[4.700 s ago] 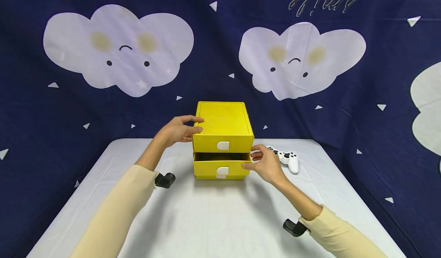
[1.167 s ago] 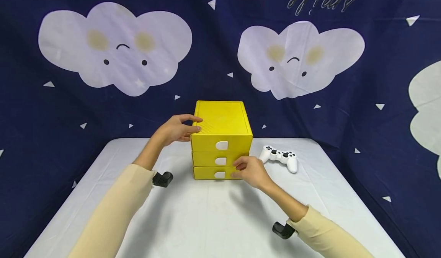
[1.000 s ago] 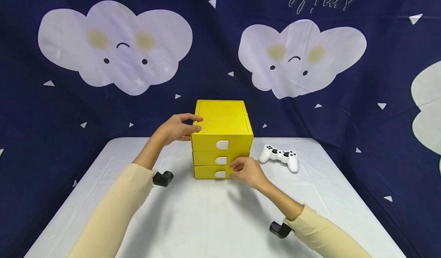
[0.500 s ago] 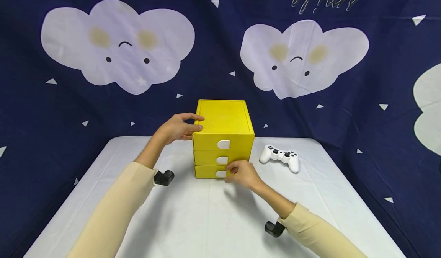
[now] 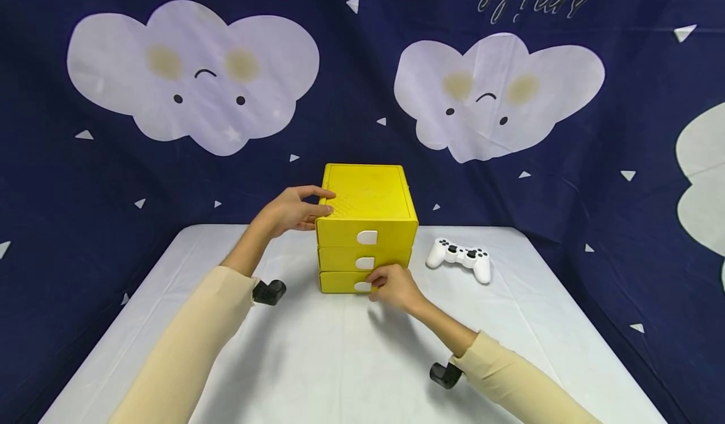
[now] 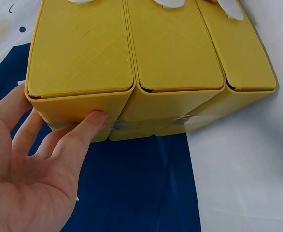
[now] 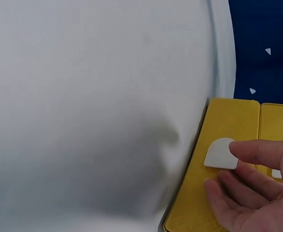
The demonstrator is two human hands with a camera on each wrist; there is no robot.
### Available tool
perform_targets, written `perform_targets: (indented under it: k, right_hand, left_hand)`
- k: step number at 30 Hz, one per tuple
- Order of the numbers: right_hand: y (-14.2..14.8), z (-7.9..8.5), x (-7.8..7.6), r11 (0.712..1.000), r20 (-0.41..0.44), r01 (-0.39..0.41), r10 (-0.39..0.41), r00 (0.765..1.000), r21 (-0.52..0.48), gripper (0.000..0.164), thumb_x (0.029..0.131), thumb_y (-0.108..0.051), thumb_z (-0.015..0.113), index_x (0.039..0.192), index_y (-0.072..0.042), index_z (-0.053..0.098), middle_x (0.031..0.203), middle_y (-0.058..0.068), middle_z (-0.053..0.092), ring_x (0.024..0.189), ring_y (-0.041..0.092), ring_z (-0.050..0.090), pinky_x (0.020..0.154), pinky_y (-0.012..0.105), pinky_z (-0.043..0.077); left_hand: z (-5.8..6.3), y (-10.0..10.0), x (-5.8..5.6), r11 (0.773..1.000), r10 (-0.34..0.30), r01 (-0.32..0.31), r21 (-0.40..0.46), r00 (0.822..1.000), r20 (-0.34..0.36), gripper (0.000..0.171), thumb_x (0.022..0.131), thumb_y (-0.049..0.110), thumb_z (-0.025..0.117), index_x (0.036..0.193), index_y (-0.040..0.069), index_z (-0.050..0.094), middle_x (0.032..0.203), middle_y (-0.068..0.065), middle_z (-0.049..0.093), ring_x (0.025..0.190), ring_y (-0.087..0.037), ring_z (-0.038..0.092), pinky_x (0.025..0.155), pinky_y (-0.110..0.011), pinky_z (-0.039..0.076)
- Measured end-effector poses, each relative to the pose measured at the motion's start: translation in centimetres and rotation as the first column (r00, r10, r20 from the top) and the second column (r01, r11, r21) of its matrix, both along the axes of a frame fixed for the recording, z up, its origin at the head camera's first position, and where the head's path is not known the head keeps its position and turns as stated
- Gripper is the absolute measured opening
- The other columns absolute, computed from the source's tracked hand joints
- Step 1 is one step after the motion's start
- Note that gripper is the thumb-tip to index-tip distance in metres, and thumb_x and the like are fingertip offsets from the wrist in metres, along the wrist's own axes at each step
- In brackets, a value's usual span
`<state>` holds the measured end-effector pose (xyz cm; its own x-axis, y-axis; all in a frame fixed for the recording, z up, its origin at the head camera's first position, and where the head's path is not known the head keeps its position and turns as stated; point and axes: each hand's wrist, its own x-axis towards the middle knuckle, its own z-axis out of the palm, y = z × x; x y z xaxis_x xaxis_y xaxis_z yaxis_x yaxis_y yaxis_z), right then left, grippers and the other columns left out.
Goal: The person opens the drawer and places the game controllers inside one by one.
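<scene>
A yellow three-tier drawer box (image 5: 365,191) stands on the table, its drawers all closed and each fronted by a white tab handle. My left hand (image 5: 286,213) rests at the box's upper left edge. Its fingers spread along the side and top, fairly straight in the left wrist view, where the hand (image 6: 40,159) touches the yellow panels. At the bottom drawer, my right hand (image 5: 394,285) has its thumb and a finger at the white handle (image 7: 222,153), pinching its edge. The remaining fingers (image 7: 223,203) sit loosely by the drawer front.
To the right of the box lies a white game controller (image 5: 460,259). A white cloth covers the table (image 5: 317,361). Behind it hangs a dark blue curtain (image 5: 351,97) with cloud prints.
The middle drawer, partly out at first, has been pushed in. My right hand has moved down and left to the bottom drawer's handle. My left hand has stayed on the box.
</scene>
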<state>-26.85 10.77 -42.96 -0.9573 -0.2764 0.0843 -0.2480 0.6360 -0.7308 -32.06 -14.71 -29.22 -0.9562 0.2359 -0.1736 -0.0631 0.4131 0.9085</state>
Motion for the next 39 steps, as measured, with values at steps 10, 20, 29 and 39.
perform_targets:
  k: [10,20,29,39]
  right_hand:
    - [0.0,-0.6,-0.4,0.999,-0.083,0.008,-0.011,0.996,-0.034,0.014,0.073,0.003,0.077,0.087,-0.001,0.080,0.079,0.009,0.077,0.069,0.012,0.070,0.064,0.023,0.056]
    - [0.0,-0.8,-0.7,1.000,-0.126,-0.005,0.002,0.992,-0.023,0.007,0.074,0.002,0.078,0.078,-0.004,0.080,0.071,0.003,0.075,0.061,0.005,0.065,0.058,0.020,0.054]
    - [0.1,-0.2,0.0,0.998,-0.055,-0.053,0.052,0.997,-0.021,0.007,0.078,0.004,0.077,0.077,-0.003,0.079,0.063,0.007,0.072,0.049,0.014,0.064,0.047,0.020,0.047]
    - [0.5,0.2,1.3,0.996,0.013,-0.092,0.092,0.996,-0.001,0.007,0.078,0.004,0.077,0.075,-0.002,0.078,0.056,0.004,0.069,0.047,0.012,0.064,0.046,0.021,0.049]
  left_hand:
    - [-0.1,0.0,0.1,1.000,-0.004,0.004,-0.002,1.000,-0.006,0.048,0.096,0.024,0.072,0.142,0.022,0.059,0.148,-0.010,0.054,0.129,-0.034,0.059,0.106,-0.047,0.052]
    - [-0.1,0.1,0.1,1.000,0.001,-0.001,0.005,1.000,-0.005,0.047,0.096,0.024,0.072,0.141,0.023,0.060,0.148,-0.009,0.055,0.128,-0.033,0.060,0.105,-0.047,0.053]
    - [-0.2,0.0,0.1,1.000,-0.004,0.004,0.009,1.000,-0.004,0.047,0.096,0.024,0.073,0.141,0.023,0.060,0.147,-0.008,0.055,0.126,-0.032,0.061,0.103,-0.045,0.055]
    - [-0.1,-0.1,0.0,1.000,-0.011,0.011,0.009,1.000,0.001,0.047,0.096,0.023,0.072,0.142,0.022,0.059,0.147,-0.009,0.054,0.126,-0.032,0.061,0.103,-0.045,0.054]
